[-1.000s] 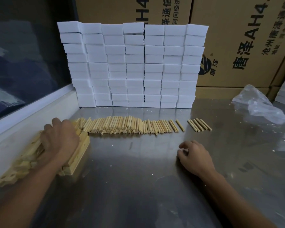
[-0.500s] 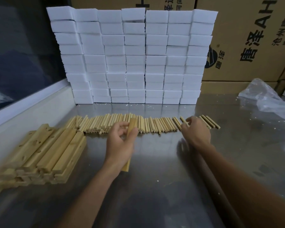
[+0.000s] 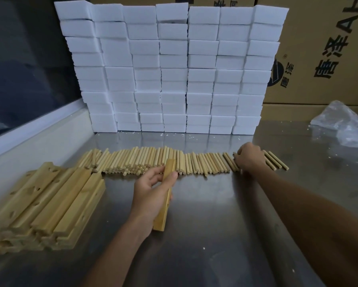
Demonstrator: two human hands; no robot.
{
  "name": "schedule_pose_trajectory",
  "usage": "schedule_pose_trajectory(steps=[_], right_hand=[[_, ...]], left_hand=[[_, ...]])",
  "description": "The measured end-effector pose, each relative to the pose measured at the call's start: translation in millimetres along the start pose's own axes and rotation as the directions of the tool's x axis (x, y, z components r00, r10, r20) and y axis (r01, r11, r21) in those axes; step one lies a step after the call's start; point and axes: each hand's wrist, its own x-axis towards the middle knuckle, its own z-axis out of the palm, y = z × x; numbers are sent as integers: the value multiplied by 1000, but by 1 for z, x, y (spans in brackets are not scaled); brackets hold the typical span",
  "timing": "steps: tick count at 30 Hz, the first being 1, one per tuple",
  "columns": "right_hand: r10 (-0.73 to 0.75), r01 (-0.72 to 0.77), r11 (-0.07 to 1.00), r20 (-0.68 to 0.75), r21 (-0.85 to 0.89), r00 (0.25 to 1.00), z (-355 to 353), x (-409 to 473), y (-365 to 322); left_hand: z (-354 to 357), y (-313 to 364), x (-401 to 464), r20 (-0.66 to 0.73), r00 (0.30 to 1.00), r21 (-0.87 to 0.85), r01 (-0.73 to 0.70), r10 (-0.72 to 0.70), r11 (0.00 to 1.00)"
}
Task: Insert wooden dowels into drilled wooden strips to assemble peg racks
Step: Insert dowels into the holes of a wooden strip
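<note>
My left hand grips a single wooden strip at the middle of the table, held lengthwise pointing away from me. A long row of wooden dowels lies across the table behind it. My right hand rests on the right part of that row with fingers curled over some dowels; whether it holds one is hidden. A pile of drilled wooden strips sits at the left.
A wall of stacked white foam blocks stands behind the dowels. Cardboard boxes are at the back right, a crumpled plastic bag lies at the right. The steel table has a raised ledge on the left.
My left hand left the strip pile and carried one strip to the table's middle. My right hand moved from the bare table forward onto the right part of the dowel row.
</note>
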Motion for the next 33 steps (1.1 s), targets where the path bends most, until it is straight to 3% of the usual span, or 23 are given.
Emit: schedule_pose_trajectory(steps=[3,7,13,22,26,33], right_hand=[[-37,37,998,-8,43,999,-1,-5,-4],[-144,168,975,-163,145,976,-10,-26,-16],[-208,304,884,-282,356,937,-22,-85,-24],[-268,376,753,-271,540,925,-19,-160,-30],[-264,386,694,-284,607,922,-18,-170,-32],[-253,412,603,-326,683,911,-19,-175,-39]], left_hand=[[1,1,1,16,1000,-42,0,1,999],[2,6,0,26,999,-60,-33,34,998],[9,9,-5,19,997,23,-76,75,997],[7,13,-13,62,998,-64,11,-7,998],[7,15,-16,117,993,-183,46,-25,982],[8,17,-14,180,983,-242,73,-29,968]])
